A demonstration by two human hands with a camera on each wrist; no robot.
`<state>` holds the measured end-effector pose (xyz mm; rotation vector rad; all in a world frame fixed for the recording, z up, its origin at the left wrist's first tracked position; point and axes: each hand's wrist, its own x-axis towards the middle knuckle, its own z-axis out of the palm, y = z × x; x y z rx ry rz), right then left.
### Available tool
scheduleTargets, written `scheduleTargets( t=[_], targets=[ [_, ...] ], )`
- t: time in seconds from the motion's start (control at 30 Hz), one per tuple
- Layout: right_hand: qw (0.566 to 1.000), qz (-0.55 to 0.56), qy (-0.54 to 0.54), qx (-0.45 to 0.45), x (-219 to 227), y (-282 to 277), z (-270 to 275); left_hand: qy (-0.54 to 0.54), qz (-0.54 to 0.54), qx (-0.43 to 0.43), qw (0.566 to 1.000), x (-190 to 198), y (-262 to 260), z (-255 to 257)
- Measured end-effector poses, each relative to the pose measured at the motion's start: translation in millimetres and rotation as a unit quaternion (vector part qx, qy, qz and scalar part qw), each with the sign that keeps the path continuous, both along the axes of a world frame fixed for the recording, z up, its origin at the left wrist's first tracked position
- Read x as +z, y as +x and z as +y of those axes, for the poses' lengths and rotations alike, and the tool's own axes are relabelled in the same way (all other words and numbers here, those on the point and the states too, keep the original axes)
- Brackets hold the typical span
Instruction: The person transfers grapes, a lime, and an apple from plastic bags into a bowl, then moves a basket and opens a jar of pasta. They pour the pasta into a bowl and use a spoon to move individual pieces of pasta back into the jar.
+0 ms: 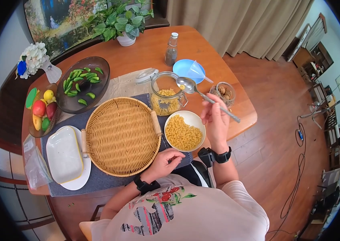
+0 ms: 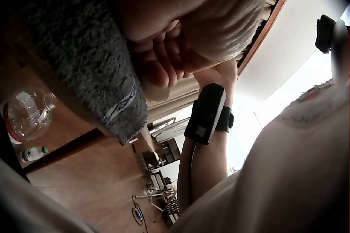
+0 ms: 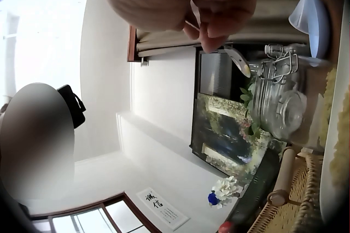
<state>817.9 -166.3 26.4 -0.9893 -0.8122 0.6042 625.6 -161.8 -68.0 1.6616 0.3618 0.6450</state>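
My right hand (image 1: 217, 122) grips the handle of a metal spoon (image 1: 187, 85) above the table, with a little macaroni in its bowl. The spoon head overlaps the rim of an open glass jar (image 1: 166, 81), which is partly filled with macaroni; its clip lid (image 1: 147, 75) hangs back. In the right wrist view, the spoon (image 3: 239, 61) hangs below my fingers beside the jar (image 3: 268, 104). Nearer me stands a white bowl (image 1: 193, 118) full of macaroni (image 1: 182, 134). My left hand (image 1: 166, 162) rests by the table edge below this bowl, fingers loosely curled and holding nothing.
A round wicker tray (image 1: 123, 136) lies left of the bowl on a dark cloth. Around are a white dish (image 1: 64, 154), a fruit basket (image 1: 33, 128), a dark plate of green peppers (image 1: 83, 66), a blue bowl with a funnel (image 1: 196, 71) and a jar of nuts (image 1: 227, 91).
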Motion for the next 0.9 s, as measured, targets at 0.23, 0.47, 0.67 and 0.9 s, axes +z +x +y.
scheduleTargets(
  t=[0.23,0.47,0.67,0.9],
  targets=[
    [0.998,-0.064,-0.023,-0.014,-0.7,-3.9,-6.0,-0.005,-0.009,0.0,1.0,0.8,-0.3,-0.5],
    [0.998,0.008,-0.015,-0.061,-18.6,21.4,-27.0,0.013,-0.013,0.008,1.0,2.0,0.4,-0.6],
    [0.986,-0.055,-0.113,-0.109,-40.1,34.5,-39.9,0.02,-0.009,0.007,1.0,4.6,0.2,0.0],
    [0.973,-0.117,-0.176,-0.093,-55.5,39.2,-35.0,0.021,-0.007,0.005,1.0,1.7,0.8,0.0]
  ],
)
